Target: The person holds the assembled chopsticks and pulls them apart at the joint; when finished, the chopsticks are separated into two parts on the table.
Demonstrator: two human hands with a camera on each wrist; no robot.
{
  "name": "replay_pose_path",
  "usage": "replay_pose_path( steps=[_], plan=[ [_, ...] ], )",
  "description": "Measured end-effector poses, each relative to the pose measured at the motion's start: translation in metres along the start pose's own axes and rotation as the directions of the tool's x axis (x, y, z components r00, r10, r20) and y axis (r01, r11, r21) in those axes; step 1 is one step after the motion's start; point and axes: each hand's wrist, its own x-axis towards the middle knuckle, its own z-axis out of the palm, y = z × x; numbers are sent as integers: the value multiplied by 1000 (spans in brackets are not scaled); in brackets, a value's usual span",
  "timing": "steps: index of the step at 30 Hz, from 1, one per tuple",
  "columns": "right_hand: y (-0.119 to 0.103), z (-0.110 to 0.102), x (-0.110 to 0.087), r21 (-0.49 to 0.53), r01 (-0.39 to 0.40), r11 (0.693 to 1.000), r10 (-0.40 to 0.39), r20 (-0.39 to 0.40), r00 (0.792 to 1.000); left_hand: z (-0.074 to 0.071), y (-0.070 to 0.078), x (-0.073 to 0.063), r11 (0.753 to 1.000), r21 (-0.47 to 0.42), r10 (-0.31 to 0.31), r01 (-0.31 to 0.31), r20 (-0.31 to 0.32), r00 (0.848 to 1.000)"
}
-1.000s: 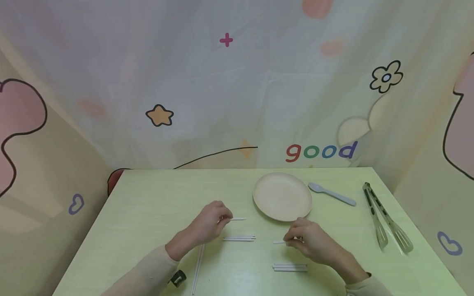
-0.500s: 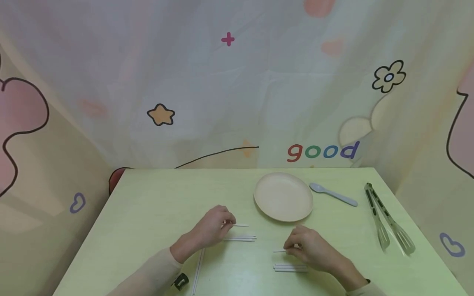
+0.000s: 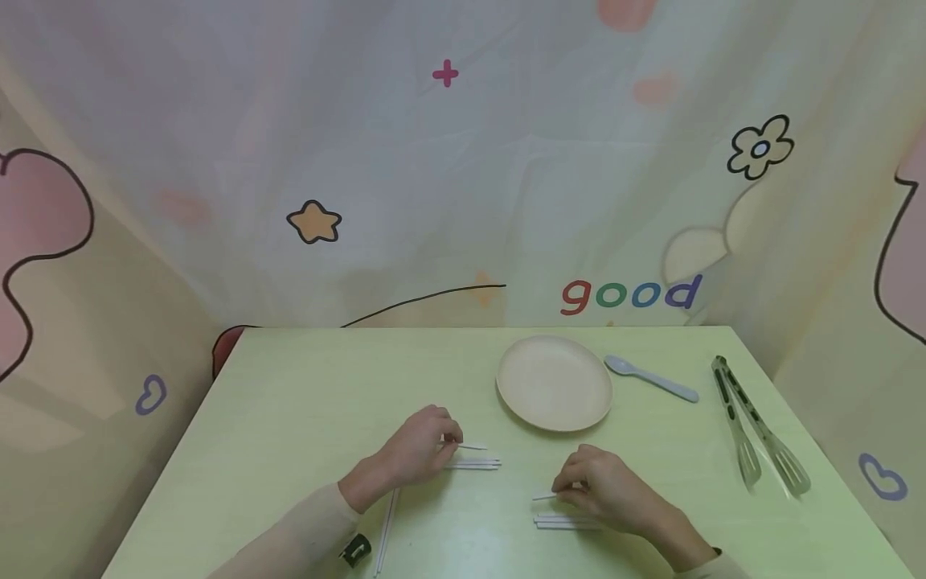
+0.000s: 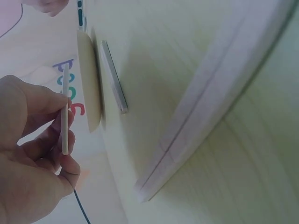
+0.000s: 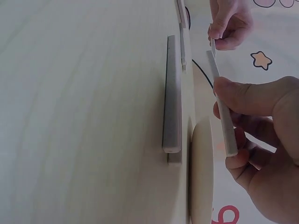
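Observation:
My left hand (image 3: 427, 444) pinches a short, thin white stick (image 4: 65, 80) between thumb and fingers. It is close over a small row of similar white sticks (image 3: 475, 465) on the table. To the right, my right hand (image 3: 609, 492) pinches a second white stick (image 5: 226, 127), raised over another row of sticks (image 3: 567, 523). In the right wrist view, that row lies side by side on the tabletop. Two longer white sticks (image 3: 387, 535) lie lengthwise beside my left forearm, running toward the near edge.
A round beige plate (image 3: 554, 384) is beyond the hands. Right of it lie a pale blue spoon (image 3: 654, 380) and slotted serving tongs (image 3: 760, 430). A small black object (image 3: 355, 551) is by my left sleeve. Printed curtains stand behind and beside the table (image 3: 325, 378).
Both hands have come down and toward the near side, each with its stick still pinched, closer to the rows. The left hand has also shifted slightly right.

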Motion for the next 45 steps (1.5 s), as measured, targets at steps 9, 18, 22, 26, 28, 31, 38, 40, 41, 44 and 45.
replay_pose_path(
  steps=[9,18,22,26,28,31,38,40,41,44,45],
  plan=[
    [-1,1,0,-7,8,1000,-8,6,1000,1,-2,4,1000,21,-21,21,41,999],
    [2,2,0,9,0,1000,0,23,1000,6,-4,9,999,36,-24,22,52,998],
    [2,2,0,-3,-12,1000,12,30,999,8,-5,10,999,25,-21,20,63,998],
    [2,2,0,-1,-24,1000,24,49,999,9,-5,10,1000,8,-20,19,84,996],
    [2,2,0,4,-31,1000,30,66,997,10,-5,10,1000,-1,-25,25,99,995],
    [2,3,-1,11,-46,999,44,91,995,11,-4,10,999,-16,-27,29,116,993],
    [3,3,-3,22,-65,998,62,113,992,14,-4,10,999,-30,-17,21,119,993],
    [3,3,-4,25,-71,997,68,122,990,15,-5,10,999,-36,-11,15,113,994],
    [3,3,-4,29,-79,996,74,132,989,15,-5,10,999,-37,-9,13,111,994],
    [3,2,-6,41,-108,993,100,164,981,17,-5,9,999,-36,-6,10,112,994],
    [4,3,-6,42,-118,992,109,173,979,17,-5,9,999,-34,-5,8,113,994]
  ],
)
